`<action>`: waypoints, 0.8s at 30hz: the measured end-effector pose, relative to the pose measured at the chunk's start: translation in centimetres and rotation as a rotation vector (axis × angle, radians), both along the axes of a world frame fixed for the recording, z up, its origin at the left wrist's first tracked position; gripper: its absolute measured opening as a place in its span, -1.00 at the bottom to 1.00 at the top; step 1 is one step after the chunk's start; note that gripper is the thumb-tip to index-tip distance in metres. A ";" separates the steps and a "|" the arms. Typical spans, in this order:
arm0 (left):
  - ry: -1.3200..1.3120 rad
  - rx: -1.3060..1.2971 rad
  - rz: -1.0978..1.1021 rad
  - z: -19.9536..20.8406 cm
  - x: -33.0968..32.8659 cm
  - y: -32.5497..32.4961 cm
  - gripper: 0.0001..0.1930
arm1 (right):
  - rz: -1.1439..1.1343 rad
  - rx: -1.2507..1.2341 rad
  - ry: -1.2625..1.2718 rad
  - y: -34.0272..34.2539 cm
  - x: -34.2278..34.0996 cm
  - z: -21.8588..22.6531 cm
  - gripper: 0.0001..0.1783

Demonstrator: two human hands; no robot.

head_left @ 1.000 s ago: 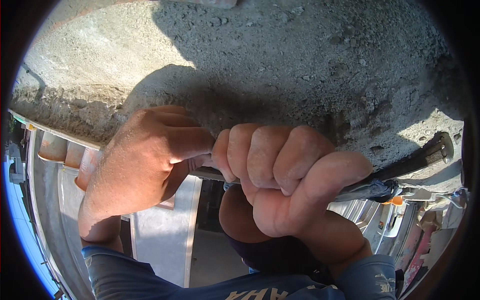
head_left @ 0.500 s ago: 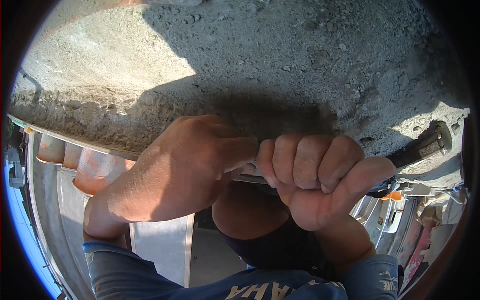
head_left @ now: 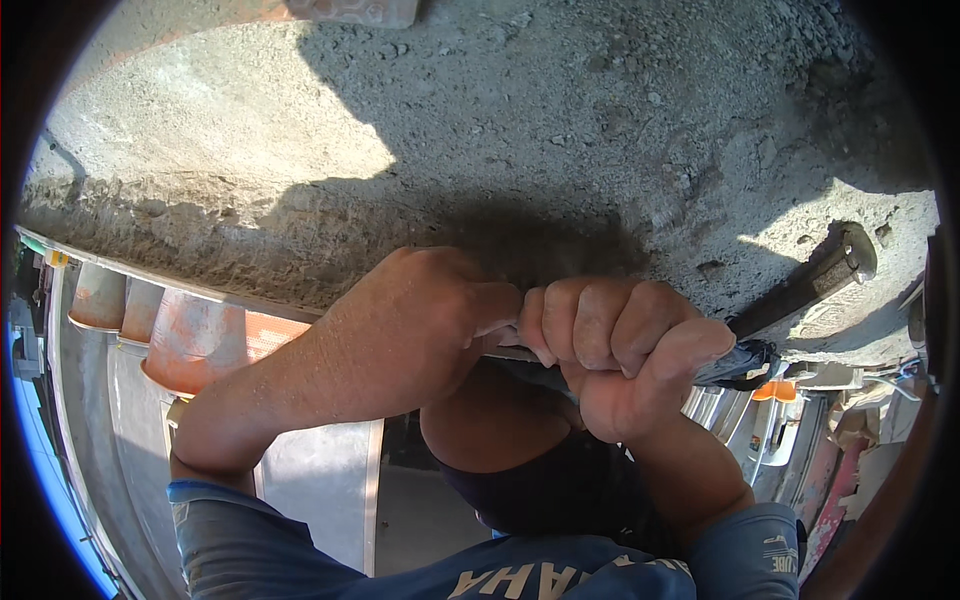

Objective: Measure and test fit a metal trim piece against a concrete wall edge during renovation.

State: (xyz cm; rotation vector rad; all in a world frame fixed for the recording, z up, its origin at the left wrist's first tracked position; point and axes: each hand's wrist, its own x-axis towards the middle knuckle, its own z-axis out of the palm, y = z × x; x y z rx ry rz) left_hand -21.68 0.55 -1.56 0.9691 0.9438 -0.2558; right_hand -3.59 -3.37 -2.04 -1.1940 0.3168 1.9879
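Observation:
My left hand (head_left: 425, 320) is closed, its back turned up and its fingertips bent down at the edge of a rough grey concrete surface (head_left: 560, 120). Right beside it, almost touching, is my right hand (head_left: 630, 335), with fingers curled into the palm and thumb stretched along the side. Whatever the two hands pinch between them, if anything, is hidden behind the fingers. To the right of my right hand a dark metal bar (head_left: 800, 287) lies on the concrete, its far end blunt and flared.
Rusty orange pot-like shapes (head_left: 195, 340) stand below the ledge on the left. A dark bundle (head_left: 740, 362) sits at the concrete's edge by the bar. Farther right are an orange object (head_left: 775, 391) and assorted clutter. A reddish block (head_left: 360, 10) lies at the top.
My right hand has shifted a little left, and more of the metal bar and the dark bundle shows. The hands stay closed side by side. The view has tilted slightly.

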 end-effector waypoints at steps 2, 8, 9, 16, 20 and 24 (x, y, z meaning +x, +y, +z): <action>0.006 -0.028 0.005 0.0 -1.2 1.4 -0.91 | -0.037 0.010 0.022 0.7 -1.6 -0.8 -0.39; 0.054 -0.054 -0.087 0.2 -2.6 0.9 -0.91 | -0.069 0.143 0.070 -0.6 -2.9 -1.1 -0.51; 0.005 -0.068 -0.055 0.0 -1.9 0.2 -0.93 | -0.064 0.135 0.071 -0.8 -1.8 -0.8 -0.51; -0.037 0.035 -0.110 -0.8 0.7 -1.1 -0.94 | 0.021 0.036 -0.023 -0.8 0.8 -0.4 -0.46; -0.005 0.029 -0.076 -0.1 -0.4 0.5 -0.87 | -0.010 0.015 0.036 -0.1 -0.3 -0.4 -0.45; -0.042 -0.016 -0.098 0.0 -0.8 -0.9 -0.86 | 0.085 0.002 0.045 -0.3 -0.5 0.0 -0.45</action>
